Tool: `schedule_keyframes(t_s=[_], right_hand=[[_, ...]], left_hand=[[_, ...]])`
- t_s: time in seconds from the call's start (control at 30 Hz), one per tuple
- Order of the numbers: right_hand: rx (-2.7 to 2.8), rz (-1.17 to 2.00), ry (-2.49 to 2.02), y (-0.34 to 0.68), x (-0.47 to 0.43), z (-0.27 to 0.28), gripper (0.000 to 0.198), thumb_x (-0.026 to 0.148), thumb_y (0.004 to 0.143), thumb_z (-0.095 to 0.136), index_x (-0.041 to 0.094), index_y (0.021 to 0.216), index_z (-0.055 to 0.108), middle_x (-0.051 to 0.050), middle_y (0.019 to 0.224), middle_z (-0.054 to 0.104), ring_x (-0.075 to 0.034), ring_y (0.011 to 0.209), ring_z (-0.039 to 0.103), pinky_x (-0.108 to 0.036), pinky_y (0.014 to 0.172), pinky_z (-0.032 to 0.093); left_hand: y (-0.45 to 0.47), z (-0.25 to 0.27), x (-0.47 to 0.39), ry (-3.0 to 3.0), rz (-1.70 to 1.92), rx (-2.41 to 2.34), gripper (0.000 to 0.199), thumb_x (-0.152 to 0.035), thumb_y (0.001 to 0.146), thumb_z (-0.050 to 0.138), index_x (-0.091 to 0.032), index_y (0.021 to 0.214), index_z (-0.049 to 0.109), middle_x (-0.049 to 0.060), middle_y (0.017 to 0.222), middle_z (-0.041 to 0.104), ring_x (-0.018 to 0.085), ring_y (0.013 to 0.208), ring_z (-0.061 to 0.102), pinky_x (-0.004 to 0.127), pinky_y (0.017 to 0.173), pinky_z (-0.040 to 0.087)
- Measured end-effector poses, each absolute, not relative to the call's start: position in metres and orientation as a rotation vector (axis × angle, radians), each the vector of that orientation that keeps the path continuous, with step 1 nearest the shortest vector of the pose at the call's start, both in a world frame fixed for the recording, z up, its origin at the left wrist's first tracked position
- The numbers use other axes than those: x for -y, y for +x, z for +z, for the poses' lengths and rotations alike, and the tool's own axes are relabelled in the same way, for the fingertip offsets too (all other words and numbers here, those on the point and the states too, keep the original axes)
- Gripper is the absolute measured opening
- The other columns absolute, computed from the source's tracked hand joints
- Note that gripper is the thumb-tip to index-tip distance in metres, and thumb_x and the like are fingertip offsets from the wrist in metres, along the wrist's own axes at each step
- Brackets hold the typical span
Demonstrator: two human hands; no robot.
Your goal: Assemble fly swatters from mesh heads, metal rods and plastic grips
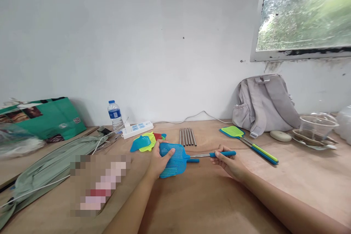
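Note:
My left hand grips the perforated blue head of a fly swatter, thumb on top. A thin metal rod joins that head to a blue handle, which my right hand pinches between thumb and fingers. Under the swatter, another short blue piece shows in part. Just beyond lie several metal tubes side by side. Loose swatter heads in blue, yellow-green and red are piled beyond my left hand. On the right rest swatters with handles, a green one over a blue one.
A white power strip and a water bottle stand at the back left, near a green bag and grey-green cloth. At the back right are a grey backpack, a round white object and a plastic cup.

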State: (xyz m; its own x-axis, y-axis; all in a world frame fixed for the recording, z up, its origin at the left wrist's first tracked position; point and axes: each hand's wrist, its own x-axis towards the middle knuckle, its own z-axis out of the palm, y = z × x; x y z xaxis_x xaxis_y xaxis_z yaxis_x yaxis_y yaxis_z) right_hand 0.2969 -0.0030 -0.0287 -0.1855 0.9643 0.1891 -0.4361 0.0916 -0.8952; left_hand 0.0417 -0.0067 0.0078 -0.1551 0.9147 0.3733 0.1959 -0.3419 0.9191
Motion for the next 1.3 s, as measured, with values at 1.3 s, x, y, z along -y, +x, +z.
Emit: schedule_keyframes(t_s=[1.3], right_hand=[[2.030, -0.468, -1.585, 0.473, -0.050, -0.019, 0.032, 0.036, 0.080, 0.041, 0.020, 0.089, 0.068, -0.009, 0.072, 0.056, -0.021, 0.065, 0.053, -0.033, 0.062, 0.041]], left_hand=[[0.017, 0.000, -0.019, 0.962, 1.661, -0.891, 0.029, -0.028, 0.057, 0.065, -0.019, 0.079, 0.048, -0.006, 0.068, 0.058, 0.007, 0.043, 0.052, 0.020, 0.044, 0.038]])
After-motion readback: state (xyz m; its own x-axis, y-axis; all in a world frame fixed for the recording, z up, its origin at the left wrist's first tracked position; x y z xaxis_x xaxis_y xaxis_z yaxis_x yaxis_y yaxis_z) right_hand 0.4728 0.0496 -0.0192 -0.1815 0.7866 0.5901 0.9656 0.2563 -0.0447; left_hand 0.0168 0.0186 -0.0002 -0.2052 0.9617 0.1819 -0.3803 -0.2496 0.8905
